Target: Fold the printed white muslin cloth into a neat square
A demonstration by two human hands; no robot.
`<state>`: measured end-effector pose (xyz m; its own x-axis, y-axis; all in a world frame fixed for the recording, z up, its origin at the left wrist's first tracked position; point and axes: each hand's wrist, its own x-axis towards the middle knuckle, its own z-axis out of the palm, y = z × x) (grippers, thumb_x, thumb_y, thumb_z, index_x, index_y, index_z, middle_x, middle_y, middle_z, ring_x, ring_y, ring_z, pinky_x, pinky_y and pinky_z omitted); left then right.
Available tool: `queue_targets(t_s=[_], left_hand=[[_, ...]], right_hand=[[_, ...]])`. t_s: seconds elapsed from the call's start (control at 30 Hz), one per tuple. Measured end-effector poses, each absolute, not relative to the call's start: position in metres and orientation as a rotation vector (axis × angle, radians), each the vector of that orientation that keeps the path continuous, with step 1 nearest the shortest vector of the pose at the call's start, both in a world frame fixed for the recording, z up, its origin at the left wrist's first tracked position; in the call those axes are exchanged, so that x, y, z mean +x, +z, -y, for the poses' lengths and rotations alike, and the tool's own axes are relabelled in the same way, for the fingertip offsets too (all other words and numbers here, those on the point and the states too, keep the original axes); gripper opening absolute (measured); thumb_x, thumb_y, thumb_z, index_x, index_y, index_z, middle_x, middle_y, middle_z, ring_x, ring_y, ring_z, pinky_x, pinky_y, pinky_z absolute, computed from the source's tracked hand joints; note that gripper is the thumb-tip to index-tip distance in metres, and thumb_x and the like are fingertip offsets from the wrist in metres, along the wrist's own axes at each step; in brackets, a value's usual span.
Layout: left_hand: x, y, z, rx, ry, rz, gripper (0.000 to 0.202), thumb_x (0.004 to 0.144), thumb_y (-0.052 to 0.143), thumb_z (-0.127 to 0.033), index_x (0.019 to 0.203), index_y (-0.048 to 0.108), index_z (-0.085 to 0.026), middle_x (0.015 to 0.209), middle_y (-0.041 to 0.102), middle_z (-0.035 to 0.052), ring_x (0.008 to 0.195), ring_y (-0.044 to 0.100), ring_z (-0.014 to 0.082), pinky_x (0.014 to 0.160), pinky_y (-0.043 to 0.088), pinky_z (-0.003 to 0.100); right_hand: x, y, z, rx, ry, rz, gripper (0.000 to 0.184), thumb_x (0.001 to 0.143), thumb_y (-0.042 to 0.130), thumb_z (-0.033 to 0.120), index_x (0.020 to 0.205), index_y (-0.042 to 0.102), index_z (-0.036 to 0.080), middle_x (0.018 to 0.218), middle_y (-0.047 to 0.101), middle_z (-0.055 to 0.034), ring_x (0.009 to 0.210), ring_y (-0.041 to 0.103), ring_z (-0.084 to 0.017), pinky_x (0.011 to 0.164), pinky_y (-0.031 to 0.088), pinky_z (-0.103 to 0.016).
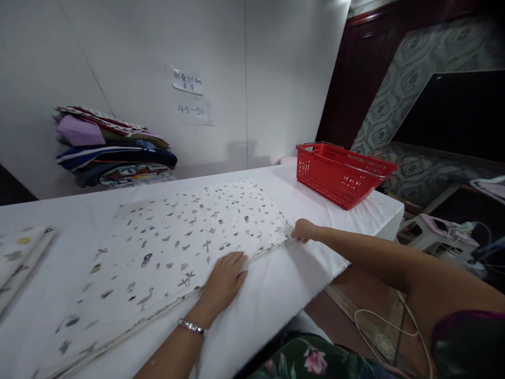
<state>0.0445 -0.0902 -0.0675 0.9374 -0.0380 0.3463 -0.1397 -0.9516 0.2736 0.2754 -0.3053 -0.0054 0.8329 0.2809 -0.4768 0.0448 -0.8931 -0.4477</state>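
A white cloth (165,247) printed with small birds, palm trees and leaves lies folded in flat layers on the table. My left hand (225,276) rests on its near edge, palm down with the fingers stretched out over the fabric. At the cloth's right near corner, my right hand (305,230) has its fingers closed on the edge in a pinch. Part of the right fingertips is hidden.
A red plastic basket (335,176) stands on the white-covered table (276,289) at the back right. Folded fabrics (118,152) are piled at the back left. Another printed cloth (19,258) lies at the left edge. A pink-and-white stool (445,231) is beyond the table's right end.
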Motion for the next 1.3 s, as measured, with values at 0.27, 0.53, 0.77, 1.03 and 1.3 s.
queue_targets(t_s=[0.27, 0.53, 0.77, 1.03, 1.3], left_hand=[[0.044, -0.065, 0.093, 2.776, 0.515, 0.164, 0.035, 0.088, 0.045, -0.025, 0.122, 0.054, -0.022, 0.126, 0.057, 0.0051, 0.118, 0.049, 0.0211, 0.101, 0.041, 0.042], [0.038, -0.059, 0.091, 2.778, 0.467, 0.037, 0.026, 0.087, 0.044, -0.021, 0.109, 0.058, -0.02, 0.111, 0.061, 0.0059, 0.104, 0.053, 0.0211, 0.092, 0.044, 0.042], [0.027, -0.045, 0.086, 2.718, 0.406, -0.061, 0.021, 0.087, 0.044, -0.022, 0.097, 0.063, -0.022, 0.1, 0.062, 0.006, 0.094, 0.056, 0.0204, 0.084, 0.049, 0.039], [0.021, -0.038, 0.035, 2.758, 0.484, -0.333, 0.035, 0.089, 0.041, -0.042, 0.108, 0.065, -0.024, 0.124, 0.059, 0.0052, 0.114, 0.053, 0.0222, 0.097, 0.045, 0.041], [-0.01, -0.064, -0.051, 3.038, 0.366, -0.958, 0.046, 0.083, 0.044, -0.042, 0.119, 0.06, -0.018, 0.136, 0.05, 0.0115, 0.128, 0.041, 0.0291, 0.104, 0.033, 0.049]], right_hand=[[0.307, -0.007, 0.342, -2.409, 0.703, 0.248, 0.011, 0.069, 0.06, 0.009, 0.069, 0.051, 0.016, 0.046, 0.051, 0.004, 0.044, 0.05, -0.009, 0.045, 0.043, -0.018], [0.311, -0.021, 0.358, -2.384, 0.674, 0.257, 0.015, 0.068, 0.063, 0.012, 0.076, 0.051, 0.016, 0.045, 0.05, 0.0054, 0.043, 0.049, -0.008, 0.043, 0.039, -0.017], [0.309, -0.022, 0.354, -2.415, 0.714, 0.296, 0.024, 0.069, 0.063, 0.014, 0.091, 0.055, 0.013, 0.045, 0.051, 0.0047, 0.041, 0.05, -0.009, 0.041, 0.038, -0.017], [0.326, -0.028, 0.339, -2.442, 0.601, 0.375, 0.062, 0.072, 0.064, 0.018, 0.131, 0.045, 0.012, 0.065, 0.058, 0.0014, 0.049, 0.051, -0.01, 0.047, 0.038, -0.02], [0.353, -0.025, 0.288, -2.332, 0.585, 0.328, 0.063, 0.076, 0.062, 0.025, 0.135, 0.042, 0.013, 0.089, 0.065, -0.0082, 0.066, 0.059, -0.014, 0.055, 0.042, -0.022]])
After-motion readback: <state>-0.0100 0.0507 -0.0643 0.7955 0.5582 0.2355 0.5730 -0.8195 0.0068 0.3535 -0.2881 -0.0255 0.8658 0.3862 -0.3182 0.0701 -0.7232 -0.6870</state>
